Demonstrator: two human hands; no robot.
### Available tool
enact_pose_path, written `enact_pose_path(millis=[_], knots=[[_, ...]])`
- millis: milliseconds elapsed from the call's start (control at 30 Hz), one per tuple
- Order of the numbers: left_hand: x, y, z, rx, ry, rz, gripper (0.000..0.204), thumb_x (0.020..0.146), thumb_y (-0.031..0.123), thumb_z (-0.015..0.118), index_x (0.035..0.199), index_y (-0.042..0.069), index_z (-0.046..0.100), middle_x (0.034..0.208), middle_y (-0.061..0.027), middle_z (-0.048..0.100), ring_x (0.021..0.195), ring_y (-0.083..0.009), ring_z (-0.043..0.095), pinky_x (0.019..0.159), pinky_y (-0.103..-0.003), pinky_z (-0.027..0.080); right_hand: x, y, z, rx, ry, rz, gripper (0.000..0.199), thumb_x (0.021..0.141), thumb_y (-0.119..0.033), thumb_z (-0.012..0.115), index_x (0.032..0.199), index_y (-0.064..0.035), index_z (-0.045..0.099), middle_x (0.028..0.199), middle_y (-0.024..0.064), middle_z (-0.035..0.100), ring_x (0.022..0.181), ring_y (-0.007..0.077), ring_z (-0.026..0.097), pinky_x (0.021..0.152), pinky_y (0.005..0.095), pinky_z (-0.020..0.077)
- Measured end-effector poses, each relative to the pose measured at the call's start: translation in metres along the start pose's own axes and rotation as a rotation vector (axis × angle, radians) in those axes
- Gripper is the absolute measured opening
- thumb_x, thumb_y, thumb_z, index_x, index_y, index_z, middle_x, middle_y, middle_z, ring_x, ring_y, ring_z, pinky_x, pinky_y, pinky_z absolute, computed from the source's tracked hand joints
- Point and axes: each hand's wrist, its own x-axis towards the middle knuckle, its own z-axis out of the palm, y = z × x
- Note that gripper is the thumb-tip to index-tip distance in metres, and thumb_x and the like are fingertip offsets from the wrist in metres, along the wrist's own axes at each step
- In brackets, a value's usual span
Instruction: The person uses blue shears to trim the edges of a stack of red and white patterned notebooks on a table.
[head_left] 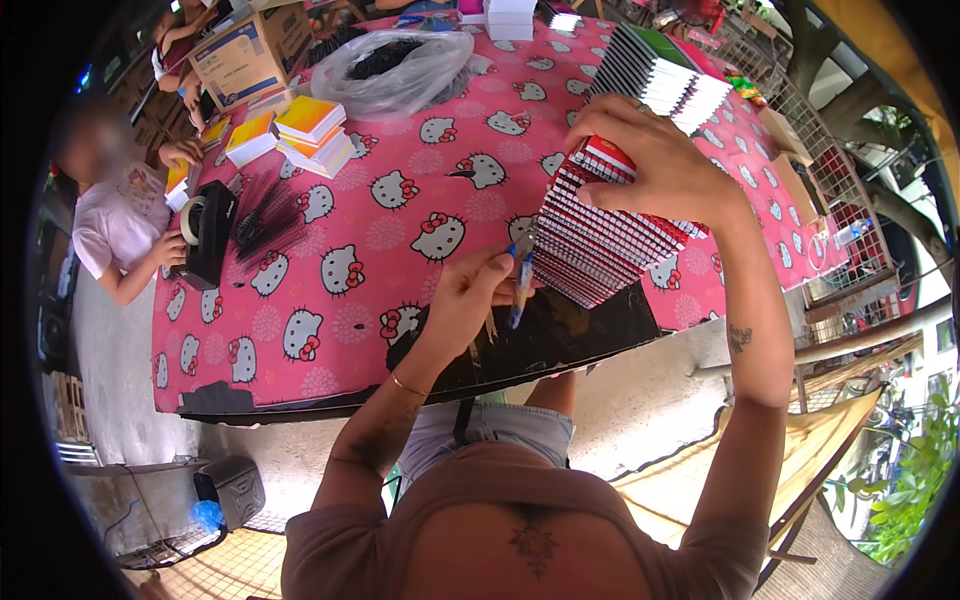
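Observation:
My left hand (466,292) is closed around a pair of blue-handled pliers (522,280), with the metal jaws at the left edge of a stack of spiral-bound notebooks (605,245). The notebooks have red covers, and rows of spiral binding face me. My right hand (660,172) is spread over the top of this stack, thumb on the near side and fingers over the far side, gripping it. Whether the jaws are closed on a wire end is too small to tell.
Pink cartoon-print cloth covers the table (380,235); a dark patch shows at its near edge. A second notebook stack (650,80) lies beyond. Yellow-orange pads (310,125), a plastic bag (395,75), loose black coils (265,215) and a tape dispenser (208,235) sit left, beside another person (120,215).

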Motion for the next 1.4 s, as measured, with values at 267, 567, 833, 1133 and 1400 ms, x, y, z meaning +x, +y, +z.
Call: enact_pose_path(millis=[267, 567, 833, 1133, 1400], knots=[[-0.003, -0.009, 0.008, 0.806, 0.153, 0.451, 0.036, 0.097, 0.021, 0.047, 0.113, -0.009, 0.057, 0.089, -0.0123, 0.064, 0.073, -0.0209, 0.066, 0.073, -0.033, 0.056, -0.001, 0.002, 0.002, -0.003, 0.010, -0.016, 0.043, 0.071, -0.031, 0.071, 0.107, -0.0101, 0.059, 0.108, 0.0086, 0.055, 0.108, 0.0285, 0.052, 0.092, 0.0392, 0.0423], [0.002, -0.013, 0.005, -0.150, 0.064, -0.142, 0.029, 0.094, 0.012, 0.054, 0.117, -0.003, 0.060, 0.081, -0.0047, 0.061, 0.064, -0.0145, 0.055, 0.061, -0.029, 0.047, -0.001, 0.004, 0.002, 0.001, -0.002, 0.002, 0.044, 0.071, -0.032, 0.070, 0.108, -0.0102, 0.059, 0.110, 0.0092, 0.055, 0.108, 0.0289, 0.053, 0.093, 0.0393, 0.0421], [-0.001, -0.006, -0.004, 0.836, 0.051, 0.411, 0.038, 0.097, 0.025, 0.049, 0.116, -0.007, 0.057, 0.086, -0.0105, 0.064, 0.073, -0.0220, 0.066, 0.072, -0.034, 0.056, -0.001, 0.000, 0.000, 0.004, -0.014, 0.029, 0.044, 0.072, -0.032, 0.070, 0.108, -0.0100, 0.059, 0.111, 0.0088, 0.055, 0.109, 0.0290, 0.053, 0.093, 0.0396, 0.0418], [0.002, -0.020, -0.007, -0.090, 0.001, -0.127, 0.031, 0.096, 0.024, 0.048, 0.105, -0.005, 0.055, 0.089, -0.0145, 0.064, 0.075, -0.0245, 0.066, 0.065, -0.037, 0.058, -0.001, 0.001, 0.002, 0.012, -0.010, 0.014, 0.043, 0.071, -0.032, 0.070, 0.107, -0.0106, 0.059, 0.110, 0.0088, 0.055, 0.109, 0.0289, 0.052, 0.094, 0.0393, 0.0417], [0.002, -0.026, -0.009, -0.034, -0.004, -0.076, 0.031, 0.097, 0.025, 0.049, 0.107, -0.003, 0.056, 0.085, -0.0111, 0.063, 0.072, -0.0203, 0.065, 0.065, -0.033, 0.057, -0.001, 0.000, 0.000, -0.003, -0.003, 0.012, 0.043, 0.072, -0.031, 0.070, 0.107, -0.0105, 0.058, 0.109, 0.0089, 0.055, 0.108, 0.0286, 0.052, 0.093, 0.0392, 0.0422]])
